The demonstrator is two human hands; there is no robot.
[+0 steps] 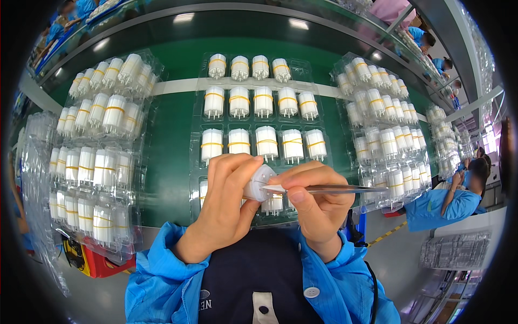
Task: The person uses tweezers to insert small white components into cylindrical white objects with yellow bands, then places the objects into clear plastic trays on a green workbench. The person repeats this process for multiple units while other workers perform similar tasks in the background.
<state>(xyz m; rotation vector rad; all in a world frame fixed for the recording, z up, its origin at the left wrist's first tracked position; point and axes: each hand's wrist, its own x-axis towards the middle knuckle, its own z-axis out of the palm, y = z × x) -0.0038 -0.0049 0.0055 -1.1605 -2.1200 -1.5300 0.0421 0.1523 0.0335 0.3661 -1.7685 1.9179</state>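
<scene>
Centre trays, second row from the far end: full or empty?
Full, as far as shows: five white cylinders, each with a yellow band, sit side by side across the clear tray; no bare pocket is visible.

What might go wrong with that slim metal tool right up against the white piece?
The slim metal tool, held in the right hand, might slip and scratch the white piece or jab the left hand, whose fingers are close to its tip. If the left hand's grip loosened, the piece could drop and perhaps knock the white cylinders nearby.
</scene>
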